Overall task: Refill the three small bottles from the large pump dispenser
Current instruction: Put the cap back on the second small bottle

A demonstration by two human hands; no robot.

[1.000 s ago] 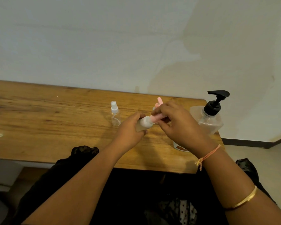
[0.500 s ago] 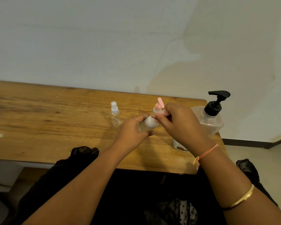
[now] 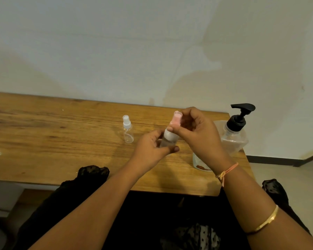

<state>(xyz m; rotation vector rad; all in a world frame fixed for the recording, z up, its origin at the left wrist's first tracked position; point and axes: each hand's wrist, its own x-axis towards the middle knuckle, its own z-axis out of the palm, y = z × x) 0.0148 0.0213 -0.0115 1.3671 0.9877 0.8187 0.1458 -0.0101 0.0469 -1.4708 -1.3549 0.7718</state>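
My left hand (image 3: 152, 148) grips a small clear bottle (image 3: 165, 141) with a rounded white top, tilted up above the wooden table (image 3: 52, 141). My right hand (image 3: 199, 136) pinches the pink cap (image 3: 176, 120) at that bottle's upper end between thumb and curled fingers. A small clear spray bottle (image 3: 127, 131) with a white nozzle stands upright just left of my hands. The large clear pump dispenser (image 3: 236, 136) with a black pump head stands at the table's right end, behind my right hand. A third small bottle is not visible.
A small white container (image 3: 199, 165) sits near the table's front right edge, partly hidden under my right wrist. The wall runs right behind the table. The table's right edge lies just past the dispenser, and my lap in dark cloth is below the front edge.
The held bottle has swung from lying sideways to pointing up and away. My right hand rose with the pink cap. The pink-topped bottle seen behind my hands earlier is now hidden.
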